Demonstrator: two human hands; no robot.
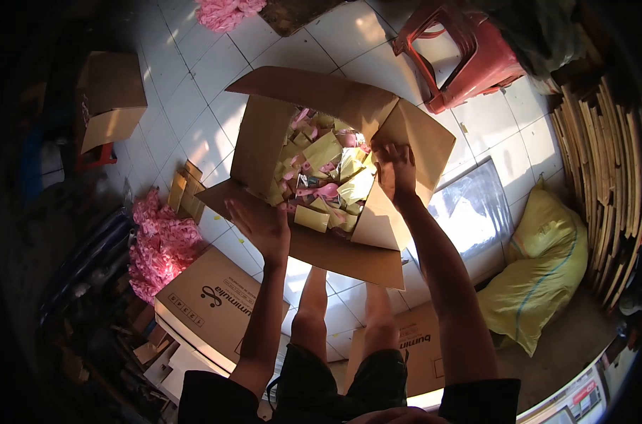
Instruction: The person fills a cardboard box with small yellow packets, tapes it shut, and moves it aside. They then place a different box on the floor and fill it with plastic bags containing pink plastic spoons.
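A large open cardboard box [314, 88] stands in front of me with its flaps folded outward. Inside lies a heap of small pale-yellow packets [323, 150], mixed with pink plastic pieces. One pink spoon-shaped piece [327, 191] shows near the middle of the heap. My left hand [261, 227] rests at the box's near left corner, fingers stretched out along the flap and thumb apart. At the right wall, my right hand [395, 169] has its fingers bent over the cardboard edge, with the thumb toward the inside.
Pink bundles [162, 244] lie at left beside a printed carton [211, 304]. A smaller cardboard box [112, 99] stands far left. Toward the right are a red plastic stool [476, 60], a yellow sack [540, 261] and stacked flat cardboard [600, 191]. White tiles [194, 81] cover the floor.
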